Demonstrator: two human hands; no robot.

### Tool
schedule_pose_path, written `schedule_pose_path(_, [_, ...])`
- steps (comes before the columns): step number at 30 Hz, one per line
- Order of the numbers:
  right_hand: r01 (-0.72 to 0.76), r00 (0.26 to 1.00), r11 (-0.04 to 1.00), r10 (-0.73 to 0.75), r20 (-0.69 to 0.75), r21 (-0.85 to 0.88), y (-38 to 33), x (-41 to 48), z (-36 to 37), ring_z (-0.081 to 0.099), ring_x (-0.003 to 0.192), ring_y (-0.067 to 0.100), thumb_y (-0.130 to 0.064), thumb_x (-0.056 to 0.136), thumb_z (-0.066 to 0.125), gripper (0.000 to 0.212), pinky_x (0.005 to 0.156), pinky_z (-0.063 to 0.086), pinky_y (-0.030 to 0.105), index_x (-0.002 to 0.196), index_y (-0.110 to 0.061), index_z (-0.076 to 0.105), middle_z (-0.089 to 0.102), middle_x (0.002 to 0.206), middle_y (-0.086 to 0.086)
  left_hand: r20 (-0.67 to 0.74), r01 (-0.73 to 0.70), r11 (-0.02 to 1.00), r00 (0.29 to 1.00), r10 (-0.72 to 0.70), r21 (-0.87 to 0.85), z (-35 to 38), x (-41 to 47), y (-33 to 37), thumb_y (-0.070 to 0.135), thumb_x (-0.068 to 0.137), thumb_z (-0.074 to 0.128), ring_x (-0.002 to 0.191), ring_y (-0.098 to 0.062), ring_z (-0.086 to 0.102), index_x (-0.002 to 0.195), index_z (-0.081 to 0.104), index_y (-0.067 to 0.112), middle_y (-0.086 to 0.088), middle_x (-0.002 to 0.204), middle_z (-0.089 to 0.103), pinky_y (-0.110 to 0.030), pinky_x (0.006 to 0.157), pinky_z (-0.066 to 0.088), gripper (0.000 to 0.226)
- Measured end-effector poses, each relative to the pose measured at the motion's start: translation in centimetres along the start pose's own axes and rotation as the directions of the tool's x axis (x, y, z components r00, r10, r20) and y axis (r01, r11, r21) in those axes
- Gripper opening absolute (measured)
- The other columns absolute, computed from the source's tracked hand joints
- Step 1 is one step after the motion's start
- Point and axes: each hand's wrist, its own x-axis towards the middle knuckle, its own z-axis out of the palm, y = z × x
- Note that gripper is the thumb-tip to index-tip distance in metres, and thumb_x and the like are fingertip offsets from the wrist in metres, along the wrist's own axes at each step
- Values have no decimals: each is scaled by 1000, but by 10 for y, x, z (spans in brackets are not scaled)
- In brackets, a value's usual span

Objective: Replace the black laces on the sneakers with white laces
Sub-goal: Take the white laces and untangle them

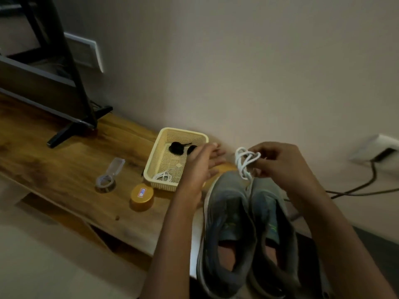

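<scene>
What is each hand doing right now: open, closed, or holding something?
Left hand: open, fingers straight, holding nothing, by the basket.
Right hand: pinching a bundled white lace.

Surface materials on and around the wooden counter (64,169).
The counter is brown wood with bold grain and a soft sheen. The basket (183,134) is cream plastic moulded as fine mesh, its rim smooth. The sneakers (228,190) have matt grey cloth uppers and paler, smoother sole edges. The white lace (246,162) is woven cord; the black laces (176,147) look matt. The round lid (141,196) is golden and smooth — its label paper-like. The wall (259,61) is matt paint.
</scene>
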Motion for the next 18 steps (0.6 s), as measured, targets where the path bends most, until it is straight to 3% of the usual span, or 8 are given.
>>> schedule_pose_path(2, [-37,990,994,51,-131,106,14,-16,-5,49,40,0,14,76,61,20,42,40,11,73,-4,69,59,47,-6,189,65,989,978,-90,132,11,-5,-6,35,99,41,79,-13,66,101,65,19,1,93,71,-31,76,50,29])
schedule_pose_path(4, [-66,972,989,93,-215,132,36,-23,0,53,48,4,10,77,65,20,46,45,16,71,-8,69,63,58,3,263,70,965,955,-138,252,22,-9,-15,43,97,45,77,-14,68,101,68,20,2,91,72,-32,74,54,33])
schedule_pose_path(7, [-122,960,968,171,-220,219,69,-21,9,62,62,12,-2,73,71,21,60,52,29,70,-22,70,69,65,-2,180,-58,892,983,-26,448,32,-5,-31,32,89,62,89,-20,67,99,68,15,-7,98,70,-40,80,58,20])
schedule_pose_path(9, [-172,944,916,258,-203,363,80,-17,13,63,61,6,3,74,69,22,59,51,23,74,-19,71,70,66,-4,109,-112,854,992,65,507,36,-1,-38,16,86,67,79,-20,65,85,67,16,-7,85,69,-43,81,56,1])
schedule_pose_path(10, [-183,935,893,288,-209,410,83,-14,14,62,58,2,7,76,66,21,57,49,18,77,-14,71,69,66,-4,66,-131,837,991,113,531,36,3,-41,13,86,67,73,-18,64,80,65,17,-6,81,68,-40,77,56,7])
schedule_pose_path(14, [-179,888,843,361,-285,508,90,-6,10,55,49,1,10,78,65,12,50,45,14,86,2,69,64,59,-2,-136,-138,875,965,224,465,37,8,-43,12,92,59,60,-11,63,89,62,15,-3,79,67,-20,52,50,5])
schedule_pose_path(18, [-203,863,757,438,-252,621,90,-10,3,55,51,6,-1,83,65,7,50,47,19,82,-3,72,64,61,1,-275,-119,971,946,174,206,45,7,-46,12,97,50,68,-15,64,105,56,8,-9,91,67,-27,62,53,10])
